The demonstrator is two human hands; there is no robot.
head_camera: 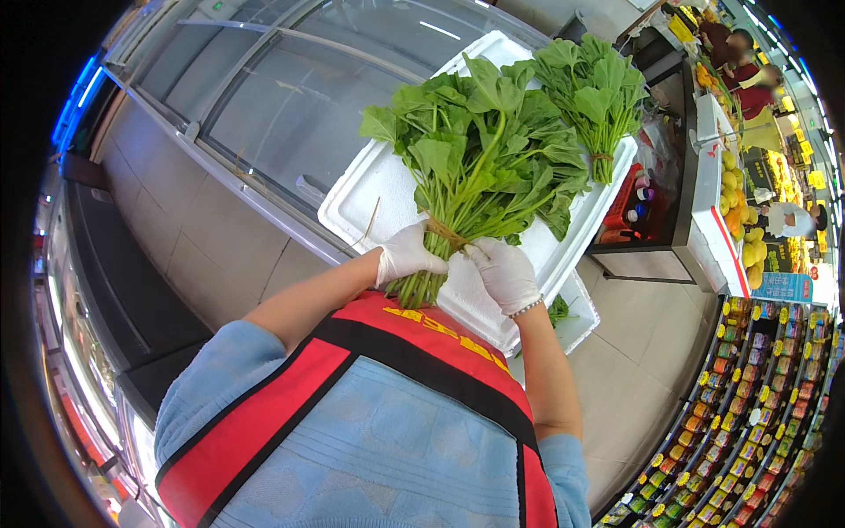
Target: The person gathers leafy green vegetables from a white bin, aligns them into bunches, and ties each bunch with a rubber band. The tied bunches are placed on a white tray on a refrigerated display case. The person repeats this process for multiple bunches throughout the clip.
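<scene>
A large bunch of leafy greens (475, 152) lies over a white foam box lid or tray (360, 181), its stems pointing toward my body. My left hand (412, 254), in a white glove, is closed around the stems just below a brown tie (445, 231). At the tie's right end, my right hand (503, 272), also gloved, pinches the tie with thumb and fingers. A second bunch of greens (594, 99), bound by a tie round its stems, rests at the far right of the foam. Loose strands of tie lie at the left.
The foam rests on a glass-topped freezer (290, 112). Lower right of it stands another white foam box (581, 317) with some greens. Further right are a dark stand with a red basket (620, 204), fruit (733, 191), and shelves of packaged goods (733, 422). Several people are in the far background.
</scene>
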